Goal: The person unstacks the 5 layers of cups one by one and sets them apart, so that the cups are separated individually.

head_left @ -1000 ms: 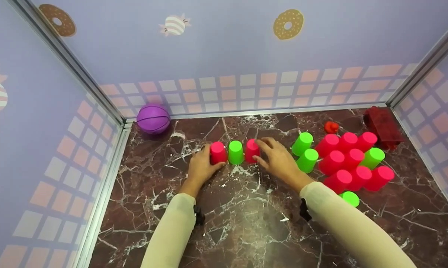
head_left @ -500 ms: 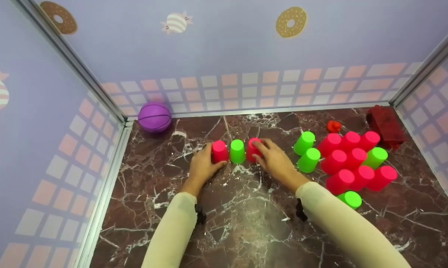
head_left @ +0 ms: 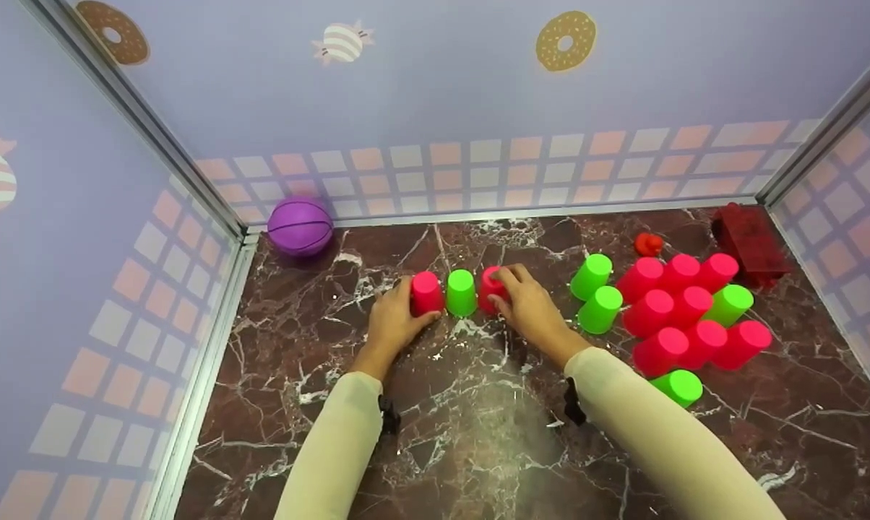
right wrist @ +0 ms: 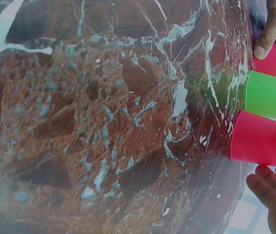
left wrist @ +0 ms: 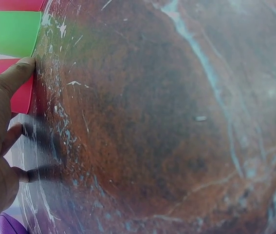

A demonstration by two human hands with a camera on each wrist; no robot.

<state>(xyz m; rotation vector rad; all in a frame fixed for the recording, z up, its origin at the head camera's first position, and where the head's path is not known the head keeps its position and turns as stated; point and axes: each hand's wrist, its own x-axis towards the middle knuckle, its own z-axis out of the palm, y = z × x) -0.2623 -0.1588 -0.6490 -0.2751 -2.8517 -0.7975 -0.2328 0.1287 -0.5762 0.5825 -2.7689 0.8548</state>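
Three upside-down cups stand in a row: a left pink cup (head_left: 426, 290), a green cup (head_left: 461, 292) and a right pink cup (head_left: 488, 290). My left hand (head_left: 394, 321) holds the left pink cup, thumb at its near side and fingers at its left. In the left wrist view that hand's thumb lies on the pink cup (left wrist: 22, 95), beside the green cup (left wrist: 11, 33). My right hand (head_left: 535, 309) grips the right pink cup from the right, partly covering it. The right wrist view shows this pink cup (right wrist: 255, 139) with narrow gaps along the row.
Several more upside-down pink cups (head_left: 648, 312) and green cups (head_left: 600, 309) stand grouped at the right. Behind them are a small red object (head_left: 648, 244) and a dark red translucent block (head_left: 753, 249). A purple ball (head_left: 300, 227) sits in the back left corner, by the walls.
My right hand has shifted slightly left and its fingers have come closer round the right pink cup; the right forearm moved left too. The left hand stays at its cup.
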